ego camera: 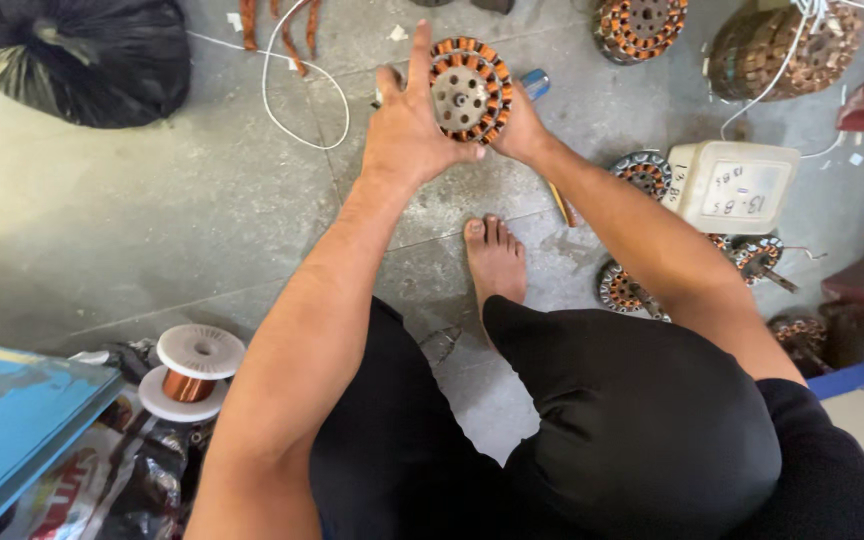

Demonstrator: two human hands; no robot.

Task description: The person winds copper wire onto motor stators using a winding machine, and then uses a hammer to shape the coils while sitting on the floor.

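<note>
Grey concrete floor (102, 230) underneath everything, cracked and stained. Black trousers (642, 420) filling the lower frame, one bare foot (495, 258) planted flat between the knees. Black plastic sack (72, 55) slumped at top left. Blue board (12, 420) at lower left, printed plastic bags (102, 490) beside it. Pale plastic box (737, 185) with handwriting on its face at right, near the right forearm. Large copper-wound stator (782, 45) at top right, a smaller wound stator (640, 25) to its left. More wound stators (624, 290) scattered on the floor under and beside the box. White spool of copper wire (192, 372) standing upright at lower left, well apart from the hands. White wire (282, 100) looping across the floor at the top.

Held up above the floor, between both hands: a round motor stator (469, 90), copper coils around its rim, grey hub facing up. Left hand (410, 125) flat against its left edge, fingers spread and extended, thumb under the lower rim. Right hand (524, 125) cupping the right edge from behind, mostly hidden by the stator; finger posture there impossible to tell. Small blue object (536, 82) just beyond the right hand, on the floor.
</note>
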